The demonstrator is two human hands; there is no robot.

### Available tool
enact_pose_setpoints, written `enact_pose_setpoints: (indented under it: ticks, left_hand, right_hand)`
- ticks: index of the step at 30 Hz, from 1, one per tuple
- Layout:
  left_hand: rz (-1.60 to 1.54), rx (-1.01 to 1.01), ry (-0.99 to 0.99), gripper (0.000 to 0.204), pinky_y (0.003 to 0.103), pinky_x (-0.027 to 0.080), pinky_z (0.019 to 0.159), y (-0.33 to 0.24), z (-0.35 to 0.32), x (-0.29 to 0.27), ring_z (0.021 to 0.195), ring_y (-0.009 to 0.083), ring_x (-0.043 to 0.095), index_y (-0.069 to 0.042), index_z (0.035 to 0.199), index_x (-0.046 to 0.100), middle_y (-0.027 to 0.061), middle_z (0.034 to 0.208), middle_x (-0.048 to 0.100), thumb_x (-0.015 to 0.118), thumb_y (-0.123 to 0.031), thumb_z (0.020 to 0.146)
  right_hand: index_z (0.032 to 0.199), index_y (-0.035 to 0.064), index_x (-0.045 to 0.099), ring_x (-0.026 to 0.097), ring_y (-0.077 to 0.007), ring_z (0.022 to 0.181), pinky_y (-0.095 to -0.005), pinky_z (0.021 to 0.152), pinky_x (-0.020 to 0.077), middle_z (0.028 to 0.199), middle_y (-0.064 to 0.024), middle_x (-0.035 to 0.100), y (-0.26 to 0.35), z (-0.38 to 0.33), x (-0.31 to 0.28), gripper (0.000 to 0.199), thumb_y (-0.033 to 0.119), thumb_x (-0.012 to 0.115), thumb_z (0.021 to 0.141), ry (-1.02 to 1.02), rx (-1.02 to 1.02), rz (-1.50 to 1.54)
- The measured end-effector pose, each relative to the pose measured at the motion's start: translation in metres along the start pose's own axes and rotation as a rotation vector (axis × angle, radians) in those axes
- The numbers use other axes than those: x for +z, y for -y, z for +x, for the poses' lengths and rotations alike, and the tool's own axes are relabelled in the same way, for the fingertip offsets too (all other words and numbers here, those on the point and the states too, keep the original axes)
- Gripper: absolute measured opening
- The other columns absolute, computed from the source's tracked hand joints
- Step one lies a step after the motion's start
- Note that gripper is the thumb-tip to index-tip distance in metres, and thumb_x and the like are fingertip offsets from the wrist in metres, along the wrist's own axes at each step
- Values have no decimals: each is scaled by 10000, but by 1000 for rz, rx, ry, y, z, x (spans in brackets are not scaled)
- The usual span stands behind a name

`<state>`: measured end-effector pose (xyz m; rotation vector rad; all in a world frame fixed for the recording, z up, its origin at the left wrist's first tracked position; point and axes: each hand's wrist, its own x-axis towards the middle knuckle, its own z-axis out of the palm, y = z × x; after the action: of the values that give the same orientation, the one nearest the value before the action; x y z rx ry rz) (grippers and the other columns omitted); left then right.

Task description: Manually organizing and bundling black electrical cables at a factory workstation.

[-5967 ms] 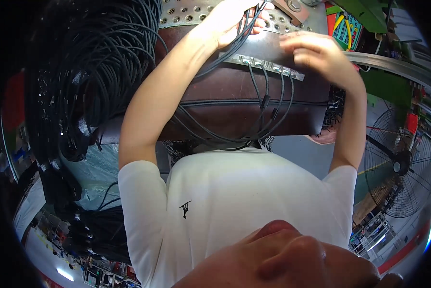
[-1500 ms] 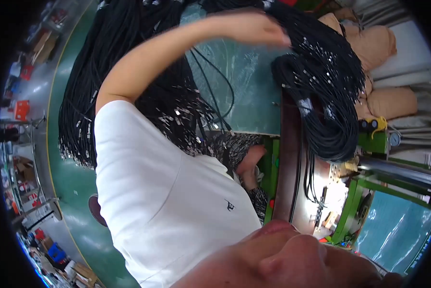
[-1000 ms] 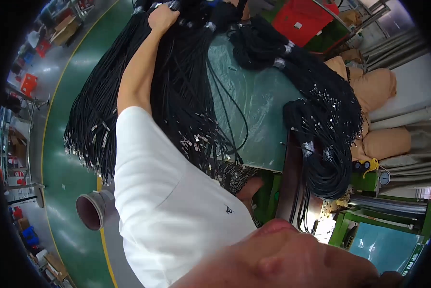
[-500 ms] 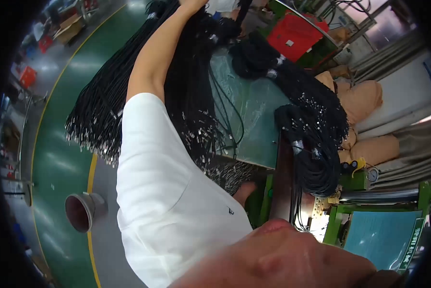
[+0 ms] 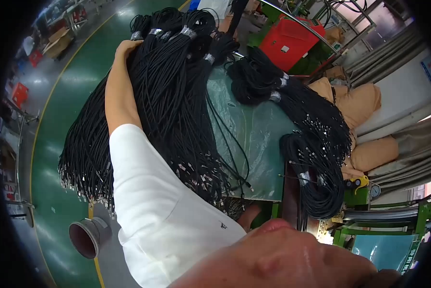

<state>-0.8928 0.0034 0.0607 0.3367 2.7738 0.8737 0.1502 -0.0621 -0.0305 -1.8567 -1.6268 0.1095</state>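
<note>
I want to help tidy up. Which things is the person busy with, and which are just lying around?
Busy with: big bundle of black cables, held by the left hand; green table.

Lying around: other cable bundles, red box, tan sacks, grey pipe.

Packages, labels and signs around the green work table

A red crate (image 5: 292,41) stands at the far side, right of centre, with a small white square label (image 5: 285,48) on its side. Tan stuffed sacks (image 5: 357,103) lie piled to the right of the table, against a pale wall. Brown cardboard boxes (image 5: 57,43) sit on the floor at the far left. A small blue-and-white sign (image 5: 427,67) hangs on the wall at the far right.
</note>
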Motion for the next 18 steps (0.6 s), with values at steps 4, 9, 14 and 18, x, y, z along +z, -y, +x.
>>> enact_pose_setpoints:
  ticks: [4,9,14,18]
  left_hand:
    - [-193,-9,-303,733,366,455,925,1,-64,17,1113,286,609,-52,1151,670,160,1168,651,690,-606,671]
    - [-990,285,-724,575,340,466,898,21,-100,-74,995,256,635,-7,1020,702,175,1071,675,709,-493,713]
    - [-817,799,-532,343,316,485,707,-88,-209,-109,782,163,618,29,1004,625,63,847,669,700,-217,778]
    - [-544,904,-919,330,356,478,687,-114,-369,-193,748,229,623,2,973,599,131,810,650,695,-185,719]
  right_hand:
    - [918,-26,636,566,-205,636,-334,598,460,726,-122,613,16,7,-4,265,201,508,966,22,-14,-44]
    - [917,-29,635,581,-225,652,-343,617,468,748,-135,622,5,15,-3,266,198,507,971,96,-40,15]
    - [946,-5,648,524,-118,583,-272,516,412,691,-56,587,-24,-1,-2,275,226,504,984,29,8,120]
    - [989,20,650,421,-35,532,-199,455,326,657,23,522,26,34,3,256,232,507,989,210,46,437]
